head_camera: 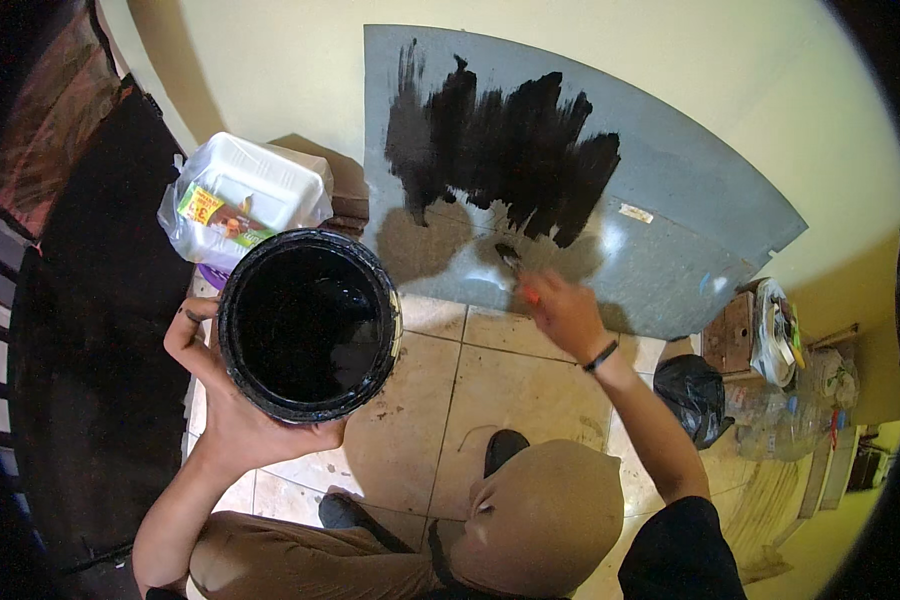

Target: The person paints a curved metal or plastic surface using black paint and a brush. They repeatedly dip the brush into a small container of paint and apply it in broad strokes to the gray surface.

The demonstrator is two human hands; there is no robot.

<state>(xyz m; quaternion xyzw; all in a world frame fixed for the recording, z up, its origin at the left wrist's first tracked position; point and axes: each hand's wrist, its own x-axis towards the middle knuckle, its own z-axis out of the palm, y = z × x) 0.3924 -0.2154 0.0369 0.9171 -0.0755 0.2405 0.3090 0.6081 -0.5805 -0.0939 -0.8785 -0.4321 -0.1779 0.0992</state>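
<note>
My left hand (262,435) holds a round bucket (307,330) of black paint from below and at its side, with the open top towards the camera. In my right hand (559,304) is a paintbrush (508,255), its handle orange where it shows and its bristles dark. The bristles are near the lower part of a large grey panel (667,172) that leans on the wall; whether they touch it, I cannot tell. Broad strokes of black paint (495,142) cover the panel's upper left part. A small pale label or patch (636,213) is on the panel.
White foam containers (270,180) in clear plastic stand left of the panel. A dark surface (97,337) fills the left side. At the right are a black plastic bag (690,390), a wooden box (729,334) and clear plastic bottles (784,427). Stains mark the tiled floor (525,375).
</note>
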